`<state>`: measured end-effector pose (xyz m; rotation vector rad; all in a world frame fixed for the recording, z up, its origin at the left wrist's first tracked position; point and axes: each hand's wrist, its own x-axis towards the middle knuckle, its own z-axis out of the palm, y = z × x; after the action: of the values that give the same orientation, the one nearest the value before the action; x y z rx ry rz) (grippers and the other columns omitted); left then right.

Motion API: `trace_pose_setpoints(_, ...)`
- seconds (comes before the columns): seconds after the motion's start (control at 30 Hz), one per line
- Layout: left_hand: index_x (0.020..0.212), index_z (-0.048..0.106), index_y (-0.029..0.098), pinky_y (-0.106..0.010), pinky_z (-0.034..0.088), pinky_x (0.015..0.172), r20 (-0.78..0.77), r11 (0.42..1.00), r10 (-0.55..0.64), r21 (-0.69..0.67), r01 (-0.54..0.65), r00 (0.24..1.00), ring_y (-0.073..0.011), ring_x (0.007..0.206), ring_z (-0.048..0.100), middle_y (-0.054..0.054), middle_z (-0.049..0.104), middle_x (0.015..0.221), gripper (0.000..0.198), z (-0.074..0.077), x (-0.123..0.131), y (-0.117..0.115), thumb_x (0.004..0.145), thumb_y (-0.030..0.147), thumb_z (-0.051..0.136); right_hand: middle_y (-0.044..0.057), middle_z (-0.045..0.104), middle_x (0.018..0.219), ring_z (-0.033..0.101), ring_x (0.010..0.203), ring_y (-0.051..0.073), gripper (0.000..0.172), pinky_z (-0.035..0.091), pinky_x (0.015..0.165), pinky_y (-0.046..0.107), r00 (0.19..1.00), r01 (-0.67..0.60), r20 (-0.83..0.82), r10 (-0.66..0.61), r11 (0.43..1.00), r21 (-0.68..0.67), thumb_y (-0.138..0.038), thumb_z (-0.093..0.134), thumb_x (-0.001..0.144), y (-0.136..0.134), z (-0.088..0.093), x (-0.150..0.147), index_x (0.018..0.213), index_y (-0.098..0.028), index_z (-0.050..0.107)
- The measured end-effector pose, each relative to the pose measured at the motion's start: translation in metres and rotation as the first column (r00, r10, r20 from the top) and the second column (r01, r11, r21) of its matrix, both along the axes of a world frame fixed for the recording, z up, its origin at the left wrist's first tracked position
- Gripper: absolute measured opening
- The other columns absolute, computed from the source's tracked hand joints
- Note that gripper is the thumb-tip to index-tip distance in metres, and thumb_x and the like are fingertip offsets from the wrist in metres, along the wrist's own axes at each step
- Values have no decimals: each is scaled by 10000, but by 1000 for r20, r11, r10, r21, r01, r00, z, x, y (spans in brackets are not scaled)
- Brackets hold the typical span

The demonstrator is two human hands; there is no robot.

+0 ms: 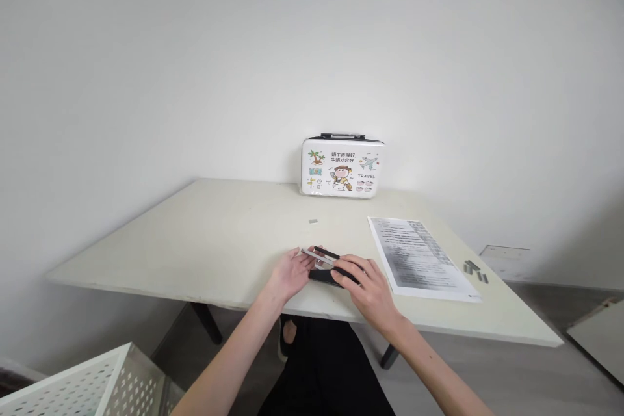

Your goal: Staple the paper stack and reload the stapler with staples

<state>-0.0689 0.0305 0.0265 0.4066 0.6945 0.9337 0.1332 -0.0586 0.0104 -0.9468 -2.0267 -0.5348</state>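
Note:
A black stapler [325,276] is spread apart over the front part of the table, its pale metal staple rail [316,256] showing between the black parts. My right hand [366,287] is closed around its right end. Palm turned up, my left hand [292,273] holds the stapler's left end, with the fingers curled behind and under the rail tip. Part of those fingers is hidden by the stapler. A small grey strip of staples [313,221] lies on the table beyond my hands.
A printed sheet [419,260] lies right of my hands on the white table [195,240]. Several staple strips [475,270] rest near the right edge. A white cartoon-printed case [342,169] stands against the wall. A perforated white basket [117,377] is at lower left.

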Motion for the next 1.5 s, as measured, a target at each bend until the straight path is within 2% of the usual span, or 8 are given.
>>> trace_pose_setpoints(0.5, 894, 671, 129, -365, 574, 811, -46, 999, 34, -19, -35, 998, -221, 704, 691, -100, 689, 763, 333, 1, -4, 0, 1024, 169, 367, 18, 766, 1234, 624, 1235, 241, 356, 447, 831, 369, 998, -57, 14, 57, 998, -16, -14, 558, 983, 4, 13, -5, 1148, -294, 704)
trace_pose_setpoints(0.67, 841, 649, 140, -323, 553, 784, -107, 990, 120, 86, -111, 987, -195, 760, 679, -98, 673, 816, 276, 0, -1, -8, 1002, 170, 426, 24, 759, 1199, 606, 1202, 248, 490, 498, 947, 438, 962, -45, -272, 33, 998, -37, 64, 455, 912, 1, 10, 0, 1139, -292, 703)
trace_pose_setpoints(0.83, 1012, 708, 164, -218, 381, 589, -199, 909, 322, 338, -243, 926, -103, 577, 433, 51, 462, 667, 151, -5, -7, -21, 959, 196, 570, 55, 736, 1180, 647, 1129, 265, 305, 523, 947, 460, 773, -108, -627, -99, 953, -285, -63, 571, 860, -2, -1, 7, 1051, -267, 696)
trace_pose_setpoints(0.97, 1237, 718, 206, -255, 336, 600, -512, 726, 443, 686, 40, 736, -134, 616, 381, 43, 455, 721, 341, -6, -12, -31, 945, 309, 576, 70, 735, 1192, 674, 1106, 279, 241, 499, 997, 456, 578, -251, -777, -249, 852, -460, -252, 722, 827, 3, -10, 12, 1067, -245, 697)
trace_pose_setpoints(1.03, 1302, 703, 200, -274, 349, 633, -589, 640, 501, 745, 188, 634, -150, 638, 391, 33, 453, 734, 413, -7, -12, -33, 950, 335, 534, 72, 742, 1178, 676, 1102, 283, 281, 492, 1003, 445, 524, -309, -801, -289, 812, -495, -316, 765, 801, 7, -15, 13, 1063, -237, 705)
trace_pose_setpoints(1.17, 1327, 703, 162, -281, 355, 661, -644, 529, 489, 755, 387, 588, -155, 656, 389, 35, 410, 714, 456, -10, -6, -34, 942, 322, 517, 67, 766, 1091, 690, 1036, 278, 366, 511, 947, 413, 495, -386, -810, -314, 756, -529, -396, 815, 765, 14, -20, 12, 1078, -232, 718)
trace_pose_setpoints(1.27, 1368, 677, 140, -272, 335, 640, -686, 530, 418, 717, 453, 595, -142, 628, 344, 56, 323, 688, 497, -12, -5, -35, 928, 321, 533, 53, 772, 1023, 697, 959, 266, 410, 522, 876, 386, 486, -416, -805, -340, 719, -556, -443, 833, 746, 19, -21, 11, 1079, -235, 715)
trace_pose_setpoints(1.5, 1325, 699, 112, -274, 301, 618, -716, 590, 352, 670, 450, 603, -130, 590, 302, 71, 282, 656, 506, -9, -8, -33, 878, 312, 571, 39, 755, 966, 667, 912, 255, 416, 495, 848, 364, 543, -407, -766, -344, 690, -598, -489, 836, 729, 26, -21, 13, 1017, -224, 693)
